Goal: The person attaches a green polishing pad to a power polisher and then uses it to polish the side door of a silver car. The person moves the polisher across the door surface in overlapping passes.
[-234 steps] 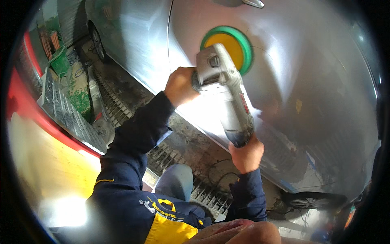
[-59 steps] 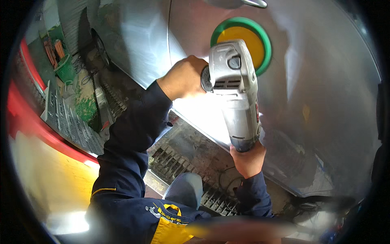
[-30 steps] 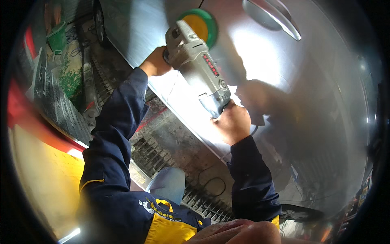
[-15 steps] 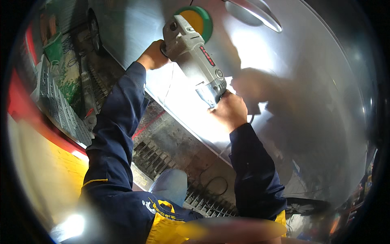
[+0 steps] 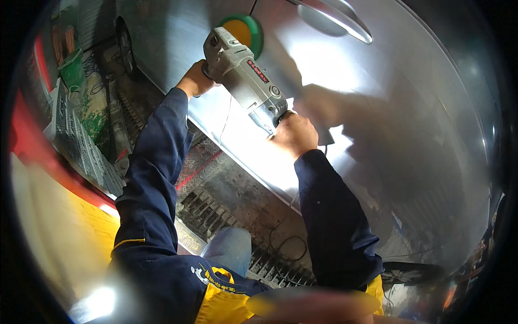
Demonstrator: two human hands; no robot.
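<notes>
Both of my hands hold a grey car polisher [image 5: 243, 78] against the side of a silver car [image 5: 350, 65]. My left hand [image 5: 195, 81] is closed at the front end, by the polisher's head; the part it grips is mostly hidden. Around the rear of the body, my right hand [image 5: 295, 132] is wrapped. A round green and yellow polishing pad [image 5: 253, 35] faces the door panel, close to or touching it. The door handle [image 5: 345, 19] lies to the right of the pad. A dark cord shows beyond my right hand.
A metal floor grate [image 5: 208, 216] runs below the car's lower edge. At the left stand a green bucket [image 5: 73, 70], a perforated metal ramp [image 5: 81, 146] and a red and yellow structure [image 5: 89, 216]. A cable [image 5: 291, 245] loops over the floor near my knee.
Both hands and the polisher have shifted left across the door panel. The pad now sits farther from the door handle. My grip looks the same.
</notes>
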